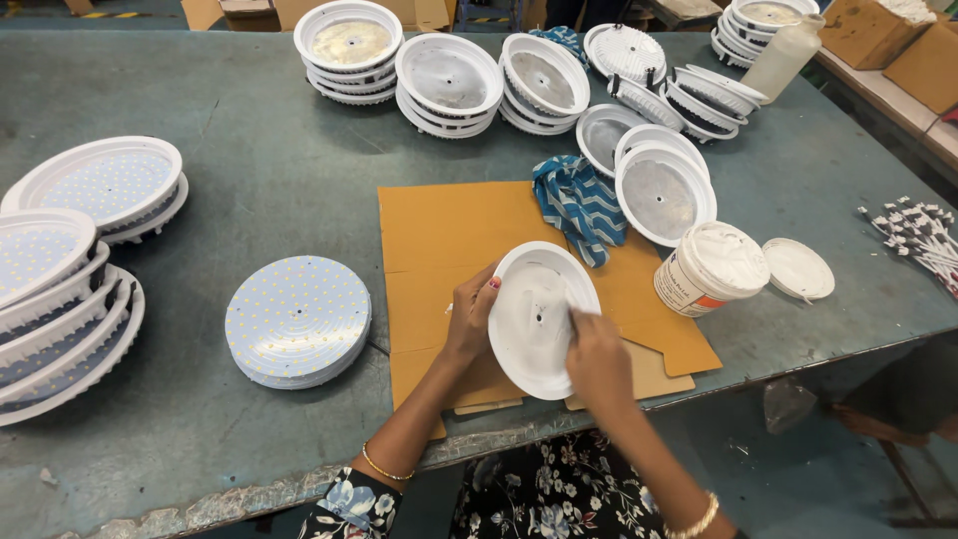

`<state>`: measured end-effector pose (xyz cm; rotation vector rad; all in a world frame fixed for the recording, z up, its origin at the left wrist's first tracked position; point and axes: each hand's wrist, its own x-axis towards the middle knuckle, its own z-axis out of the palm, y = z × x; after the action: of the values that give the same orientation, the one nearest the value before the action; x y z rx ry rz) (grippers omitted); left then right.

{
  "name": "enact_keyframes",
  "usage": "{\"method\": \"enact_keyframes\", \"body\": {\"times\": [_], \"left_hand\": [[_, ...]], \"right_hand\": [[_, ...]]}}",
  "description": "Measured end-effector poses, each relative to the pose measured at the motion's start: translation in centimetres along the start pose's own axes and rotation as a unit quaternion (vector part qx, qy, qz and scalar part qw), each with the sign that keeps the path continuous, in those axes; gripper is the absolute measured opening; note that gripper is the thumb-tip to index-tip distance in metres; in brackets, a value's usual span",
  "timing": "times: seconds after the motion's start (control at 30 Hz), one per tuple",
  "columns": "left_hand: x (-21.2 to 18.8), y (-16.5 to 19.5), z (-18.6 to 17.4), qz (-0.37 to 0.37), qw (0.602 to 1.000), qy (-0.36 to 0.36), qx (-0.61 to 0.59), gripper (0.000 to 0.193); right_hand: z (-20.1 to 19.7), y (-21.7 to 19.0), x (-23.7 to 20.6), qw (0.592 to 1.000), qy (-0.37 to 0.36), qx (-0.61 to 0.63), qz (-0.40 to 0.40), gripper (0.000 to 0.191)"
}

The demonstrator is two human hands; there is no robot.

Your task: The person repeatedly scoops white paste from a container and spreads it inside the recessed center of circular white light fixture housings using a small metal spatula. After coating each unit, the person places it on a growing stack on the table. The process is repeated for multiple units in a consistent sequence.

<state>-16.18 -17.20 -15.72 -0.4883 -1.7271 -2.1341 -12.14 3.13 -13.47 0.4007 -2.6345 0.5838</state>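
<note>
A grey-green worktop (249, 200) carries a flat sheet of brown cardboard (449, 235) near its front edge, and on the cardboard's far right part lies a crumpled blue patterned cloth (581, 205). Just right of the cardboard stands an open white plastic tub of white paste (711, 268), with its round white lid (798, 269) lying beside it. Stacks of round white lamp housings (449, 78) line the far edge, and one more single housing (663, 194) sits between the cloth and the tub. At the left edge lean tilted stacks of white housings fitted with dotted boards (60, 299), and a low pile of round white dotted light boards (297, 320) lies left of the cardboard. A bundle of white wired parts (923, 240) lies at the right edge. Over the cardboard's front part, a round white shallow lamp housing (539, 317) is held tilted, its pale inner face with a small centre hole turned up. The left hand (471, 314) grips its left rim, fingers curled over the edge. The right hand (597, 354) rests on the inner face at the right, fingertips pressed together against it. Bare worktop lies open between the cardboard and the far stacks.
</note>
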Motion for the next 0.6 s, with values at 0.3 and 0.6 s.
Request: {"method": "enact_keyframes", "body": {"times": [0.3,0.6], "left_hand": [[1.0,0.2,-1.6,-0.101,0.993,-0.041,0.044,0.057],[-0.2,-3.3,-2.8,-0.103,0.992,-0.034,0.072,0.056]], "right_hand": [[-3.9,-0.8,-0.8,0.978,-0.077,0.184,-0.052,0.026],[-1.7,-2.4,-1.6,0.978,0.012,0.076,-0.196,0.034]]}}
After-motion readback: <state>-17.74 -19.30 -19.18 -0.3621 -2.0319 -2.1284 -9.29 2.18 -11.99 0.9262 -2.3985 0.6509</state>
